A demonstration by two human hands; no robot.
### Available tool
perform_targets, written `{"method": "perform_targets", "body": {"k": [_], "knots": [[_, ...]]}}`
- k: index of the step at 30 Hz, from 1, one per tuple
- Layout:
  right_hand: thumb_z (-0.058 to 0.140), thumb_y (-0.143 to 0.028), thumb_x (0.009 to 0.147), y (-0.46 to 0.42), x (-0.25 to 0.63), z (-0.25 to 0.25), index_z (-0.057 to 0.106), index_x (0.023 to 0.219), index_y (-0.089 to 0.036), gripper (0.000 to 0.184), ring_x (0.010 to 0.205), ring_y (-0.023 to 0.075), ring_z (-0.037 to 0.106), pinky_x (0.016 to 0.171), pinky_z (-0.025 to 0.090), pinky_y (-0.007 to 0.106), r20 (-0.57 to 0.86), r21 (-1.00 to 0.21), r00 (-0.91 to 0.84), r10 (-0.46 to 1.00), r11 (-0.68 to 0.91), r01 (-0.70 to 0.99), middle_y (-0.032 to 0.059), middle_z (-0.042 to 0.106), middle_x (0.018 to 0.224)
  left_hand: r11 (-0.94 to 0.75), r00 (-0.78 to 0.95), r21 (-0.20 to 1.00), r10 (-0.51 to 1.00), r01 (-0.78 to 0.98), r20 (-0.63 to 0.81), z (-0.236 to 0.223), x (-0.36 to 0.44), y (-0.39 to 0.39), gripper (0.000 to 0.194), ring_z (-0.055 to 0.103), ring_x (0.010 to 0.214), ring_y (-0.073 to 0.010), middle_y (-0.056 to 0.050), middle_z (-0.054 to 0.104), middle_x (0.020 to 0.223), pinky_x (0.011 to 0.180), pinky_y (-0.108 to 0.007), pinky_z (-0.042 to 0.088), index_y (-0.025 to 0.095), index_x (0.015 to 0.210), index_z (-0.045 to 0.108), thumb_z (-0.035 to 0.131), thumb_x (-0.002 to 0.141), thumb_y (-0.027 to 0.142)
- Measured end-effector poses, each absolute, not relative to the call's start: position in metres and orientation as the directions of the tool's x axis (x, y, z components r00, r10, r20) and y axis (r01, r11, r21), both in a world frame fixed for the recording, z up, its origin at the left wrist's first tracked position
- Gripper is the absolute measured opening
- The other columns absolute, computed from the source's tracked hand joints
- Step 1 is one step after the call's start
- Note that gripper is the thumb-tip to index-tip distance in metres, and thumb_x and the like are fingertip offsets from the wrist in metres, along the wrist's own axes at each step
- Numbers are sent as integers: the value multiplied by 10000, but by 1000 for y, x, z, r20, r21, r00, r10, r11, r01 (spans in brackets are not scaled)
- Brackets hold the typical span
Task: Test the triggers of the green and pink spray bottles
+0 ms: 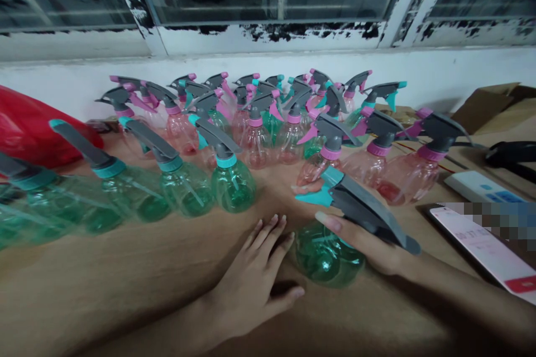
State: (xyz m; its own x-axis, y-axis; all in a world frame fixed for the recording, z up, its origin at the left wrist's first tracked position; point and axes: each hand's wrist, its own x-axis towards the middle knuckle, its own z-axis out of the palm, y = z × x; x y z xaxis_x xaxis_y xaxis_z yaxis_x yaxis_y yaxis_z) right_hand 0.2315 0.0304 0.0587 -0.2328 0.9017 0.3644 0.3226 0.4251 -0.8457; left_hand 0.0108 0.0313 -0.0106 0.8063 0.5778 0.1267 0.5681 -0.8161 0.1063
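Note:
My right hand [372, 242] is wrapped round the neck of a green spray bottle [326, 259] with a grey and teal trigger head. The trigger head points to the left, and some of the fingers are hidden behind the bottle. Just left of that bottle, my left hand [259, 273] lies palm down near the table top with its fingers stretched out, holding nothing. Another green spray bottle [233, 184] stands beyond the left hand, at the right end of a row of similar ones.
Several pink spray bottles [406, 178] stand behind my right hand, with more crowded towards the wall. A phone [481, 245] and a white device [477, 187] lie at the right. A red bag [37, 128] sits at the left, a cardboard box [489, 106] at the back right.

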Motion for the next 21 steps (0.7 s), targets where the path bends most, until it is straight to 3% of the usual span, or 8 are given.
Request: {"method": "perform_targets", "body": {"k": [16, 21], "knots": [[599, -382, 844, 30, 232, 58, 622, 1131, -259, 313, 750, 185, 627, 735, 526, 344, 379, -826, -227, 897, 439, 355, 22, 662, 894, -811, 800, 109, 585, 574, 138, -14, 10, 32, 705, 203, 1403, -321, -176, 276, 1510, 1077, -523, 317, 100, 1411, 341, 416, 906, 587], [589, -399, 848, 30, 232, 58, 603, 1155, -272, 333, 801, 201, 647, 773, 531, 362, 356, -840, -242, 903, 422, 340, 28, 674, 950, -812, 800, 102, 584, 575, 138, -14, 11, 31, 706, 201, 1404, -318, -176, 276, 1510, 1083, -520, 307, 100, 1412, 340, 403, 910, 592]]}}
